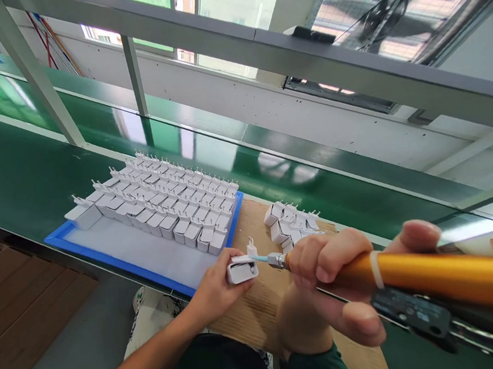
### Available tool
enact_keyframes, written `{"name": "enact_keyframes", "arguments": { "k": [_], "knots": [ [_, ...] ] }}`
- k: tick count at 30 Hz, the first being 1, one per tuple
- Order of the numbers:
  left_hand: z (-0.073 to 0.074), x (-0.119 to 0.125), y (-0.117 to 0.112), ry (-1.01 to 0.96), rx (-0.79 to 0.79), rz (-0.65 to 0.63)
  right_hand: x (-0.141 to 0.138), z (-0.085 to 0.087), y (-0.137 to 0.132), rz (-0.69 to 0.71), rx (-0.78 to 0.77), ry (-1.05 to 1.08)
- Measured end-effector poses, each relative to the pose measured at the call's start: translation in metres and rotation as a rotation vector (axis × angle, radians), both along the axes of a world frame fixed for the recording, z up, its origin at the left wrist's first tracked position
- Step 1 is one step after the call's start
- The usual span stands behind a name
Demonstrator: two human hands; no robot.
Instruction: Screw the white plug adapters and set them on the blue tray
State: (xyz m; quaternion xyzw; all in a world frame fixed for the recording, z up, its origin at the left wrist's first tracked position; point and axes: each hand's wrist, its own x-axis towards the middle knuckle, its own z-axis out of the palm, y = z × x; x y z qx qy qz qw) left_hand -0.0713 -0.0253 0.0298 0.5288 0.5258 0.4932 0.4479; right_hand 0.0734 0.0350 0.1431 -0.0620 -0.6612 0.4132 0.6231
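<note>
My left hand (217, 292) is closed round a small white charger plug (241, 270), held over a cardboard sheet (259, 309). My right hand (328, 293) grips a long orange tool (436, 275) whose thin blue tip (259, 258) touches the top edge of that plug. One more white plug (251, 247) stands upright just behind the held one.
A blue-rimmed tray (145, 251) holds several rows of white plugs (160, 202) on the green conveyor belt (17, 179). A small heap of loose plugs (290, 222) lies on the cardboard to the right. Grey frame bars (258, 45) cross overhead. Brown cardboard (16, 302) lies on the floor at left.
</note>
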Motion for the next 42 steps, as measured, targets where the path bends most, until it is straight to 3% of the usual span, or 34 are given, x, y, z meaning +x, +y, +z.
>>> {"name": "enact_keyframes", "arguments": {
  "k": [3,8,13,16,20,23,27,34,38,42],
  "knots": [
    [-0.015,0.023,0.001,0.005,-0.052,-0.026,-0.001,0.002,0.0,0.064,0.09,0.118],
    [-0.036,0.051,0.007,0.016,-0.091,0.008,0.0,0.001,-0.004,0.049,0.06,0.068],
    [-0.054,0.066,0.008,0.362,-0.067,0.045,-0.005,0.007,-0.012,0.003,-0.023,0.097],
    [-0.059,0.067,0.009,0.485,-0.038,0.068,-0.008,0.01,-0.014,0.014,-0.014,0.125],
    [-0.054,0.061,0.011,0.527,-0.023,0.07,-0.006,0.009,-0.011,0.043,0.013,0.126],
    [-0.047,0.057,0.009,0.416,-0.013,0.124,-0.001,0.007,-0.007,0.067,0.022,0.102],
    [-0.037,0.05,0.01,0.117,-0.043,0.152,0.003,0.003,-0.001,0.188,0.101,0.104],
    [-0.036,0.045,0.028,-0.313,0.0,0.192,0.0,0.001,0.002,0.216,0.114,0.163],
    [-0.034,0.043,0.025,-0.371,0.002,0.219,-0.002,0.002,-0.002,0.192,0.11,0.166],
    [-0.028,0.037,0.018,-0.281,0.004,0.266,0.0,0.002,-0.005,0.164,0.083,0.152]
  ]
}}
